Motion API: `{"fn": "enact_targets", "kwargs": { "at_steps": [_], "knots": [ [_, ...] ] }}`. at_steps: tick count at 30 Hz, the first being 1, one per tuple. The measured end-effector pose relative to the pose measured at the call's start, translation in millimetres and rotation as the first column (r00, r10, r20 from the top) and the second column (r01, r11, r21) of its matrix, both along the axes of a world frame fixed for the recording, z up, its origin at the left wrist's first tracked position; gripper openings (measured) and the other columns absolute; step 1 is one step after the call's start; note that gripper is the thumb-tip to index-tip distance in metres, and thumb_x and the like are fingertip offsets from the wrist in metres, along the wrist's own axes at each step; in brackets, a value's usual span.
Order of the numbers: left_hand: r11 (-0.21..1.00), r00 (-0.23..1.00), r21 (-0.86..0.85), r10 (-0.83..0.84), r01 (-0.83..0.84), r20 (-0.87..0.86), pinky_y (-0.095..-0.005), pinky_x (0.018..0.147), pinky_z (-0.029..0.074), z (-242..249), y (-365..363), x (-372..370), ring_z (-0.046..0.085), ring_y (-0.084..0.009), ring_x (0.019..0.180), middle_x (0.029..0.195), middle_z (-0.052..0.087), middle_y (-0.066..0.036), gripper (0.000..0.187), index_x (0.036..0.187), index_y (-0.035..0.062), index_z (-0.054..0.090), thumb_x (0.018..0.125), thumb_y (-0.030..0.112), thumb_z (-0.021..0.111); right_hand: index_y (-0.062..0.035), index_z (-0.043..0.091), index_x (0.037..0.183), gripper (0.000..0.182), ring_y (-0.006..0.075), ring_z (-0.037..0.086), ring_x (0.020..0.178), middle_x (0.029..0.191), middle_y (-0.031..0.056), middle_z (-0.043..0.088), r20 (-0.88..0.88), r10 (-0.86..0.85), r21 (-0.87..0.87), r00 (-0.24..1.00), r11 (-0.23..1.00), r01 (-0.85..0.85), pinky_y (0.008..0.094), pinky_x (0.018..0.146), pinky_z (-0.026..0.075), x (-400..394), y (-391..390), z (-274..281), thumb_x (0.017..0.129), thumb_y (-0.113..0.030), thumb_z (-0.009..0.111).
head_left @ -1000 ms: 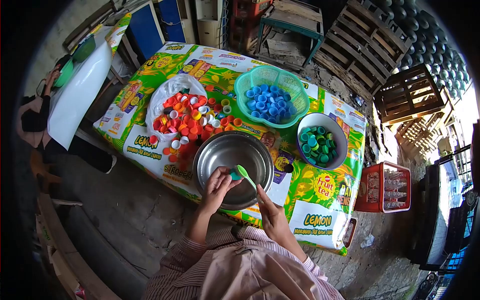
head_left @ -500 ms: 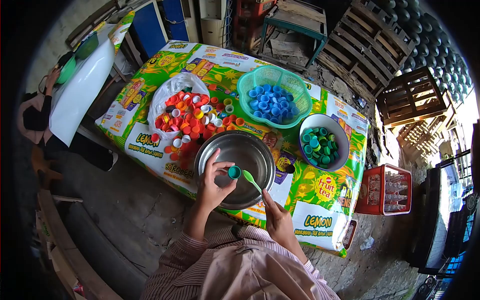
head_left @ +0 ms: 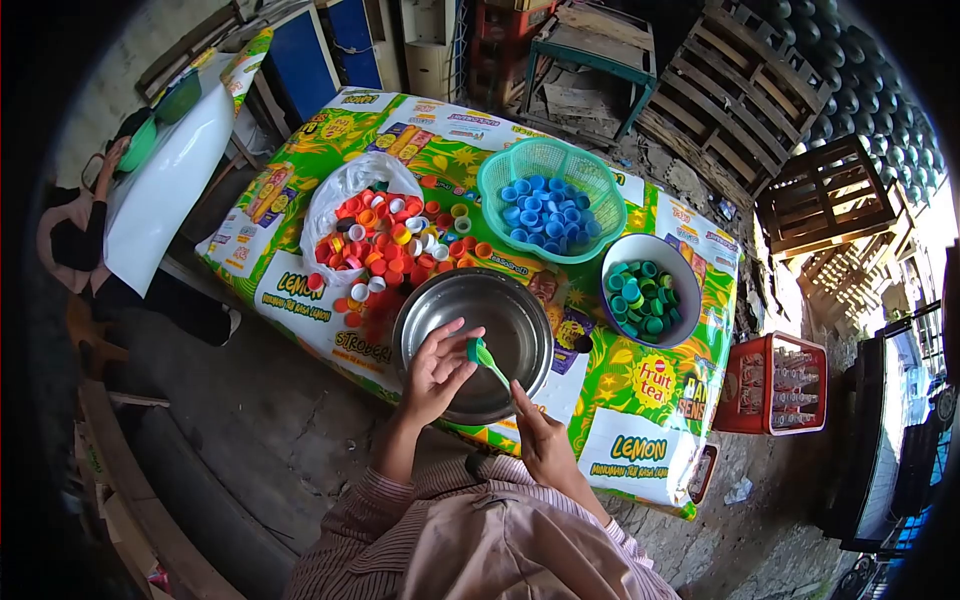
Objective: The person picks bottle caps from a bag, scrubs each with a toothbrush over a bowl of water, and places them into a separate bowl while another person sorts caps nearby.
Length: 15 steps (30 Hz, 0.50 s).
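My left hand [head_left: 437, 375] pinches a dark green bottle cap [head_left: 473, 350] over a steel bowl [head_left: 412, 318]. A light green plastic spoon [head_left: 497, 371] is gripped by its handle in my right hand [head_left: 543, 437], its bowl end at the cap's open side. Beyond the steel bowl, a white plastic bag [head_left: 322, 205] spills red, orange and white bottle caps [head_left: 385, 245] onto the table. Blue caps [head_left: 548, 212] fill part of a mint-green basket [head_left: 492, 178]. To its right, a white bowl with a dark rim [head_left: 690, 270] holds green caps [head_left: 640, 297].
A printed plastic sheet [head_left: 625, 445] covers the table. A single dark cap [head_left: 583, 343] lies right of the steel bowl. On the floor at right stands a red crate [head_left: 735, 385] of bottles. Another person [head_left: 85, 235] sits at the far left with a green container [head_left: 140, 145].
The spoon's bowl end has moved left and down to the cap. My left hand has turned the cap so its opening faces the spoon. The view has shifted slightly.
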<state>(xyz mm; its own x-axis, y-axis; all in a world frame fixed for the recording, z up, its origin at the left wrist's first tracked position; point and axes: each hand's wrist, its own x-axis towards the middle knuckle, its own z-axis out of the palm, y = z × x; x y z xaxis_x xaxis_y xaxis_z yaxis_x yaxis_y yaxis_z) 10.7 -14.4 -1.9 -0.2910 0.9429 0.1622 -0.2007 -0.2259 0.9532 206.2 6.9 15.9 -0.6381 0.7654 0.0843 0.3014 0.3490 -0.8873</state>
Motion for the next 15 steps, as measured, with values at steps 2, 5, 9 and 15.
{"fn": "enact_targets", "kwargs": {
  "at_steps": [2,5,9,15],
  "knots": [
    [1.0,1.0,-0.002,0.001,-0.001,0.021,-0.0299,0.092,0.041,-5,0,2,0.052,-0.0177,0.105,0.123,0.047,-0.017,0.044,0.125,0.0002,0.033,0.084,-0.002,0.052,-0.0135,0.036,0.131,0.052,0.0371,0.057,0.063,0.075,0.0234,0.057,0.007,0.033,-0.031,0.999,0.999,-0.033,0.04,0.059,0.045,-2,1,2,0.083,0.001,0.047],
    [0.998,0.997,-0.063,0.011,-0.006,0.073,-0.0292,0.092,0.04,-12,-2,6,0.051,-0.0171,0.106,0.119,0.05,-0.015,0.034,0.118,-0.0044,0.041,0.085,0.0,0.051,-0.0139,0.036,0.132,0.055,0.0356,0.057,0.06,0.067,0.0219,0.056,0.009,0.066,-0.068,0.998,0.996,-0.065,0.0405,0.058,0.045,2,6,2,0.081,0.003,0.048],
    [0.999,1.0,-0.046,0.011,-0.009,0.027,-0.0315,0.093,0.041,-13,-3,8,0.051,-0.0192,0.107,0.117,0.052,-0.015,0.031,0.118,-0.0035,0.042,0.088,0.003,0.046,-0.0155,0.04,0.13,0.05,0.0318,0.059,0.063,0.076,0.0216,0.059,0.141,-0.017,0.084,0.99,0.996,0.005,0.0316,0.059,0.046,6,11,1,0.083,0.002,0.047],
    [0.99,0.966,-0.141,0.054,-0.018,0.252,-0.0298,0.09,0.044,-15,-3,10,0.052,-0.0158,0.105,0.114,0.053,-0.011,0.029,0.118,0.0016,0.044,0.091,0.012,0.044,-0.0186,0.041,0.129,0.052,0.0308,0.057,0.057,0.069,0.0164,0.055,0.146,-0.097,0.178,0.984,0.982,0.071,0.0392,0.053,0.045,-5,-3,0,0.081,-0.001,0.05]
  ]
}}
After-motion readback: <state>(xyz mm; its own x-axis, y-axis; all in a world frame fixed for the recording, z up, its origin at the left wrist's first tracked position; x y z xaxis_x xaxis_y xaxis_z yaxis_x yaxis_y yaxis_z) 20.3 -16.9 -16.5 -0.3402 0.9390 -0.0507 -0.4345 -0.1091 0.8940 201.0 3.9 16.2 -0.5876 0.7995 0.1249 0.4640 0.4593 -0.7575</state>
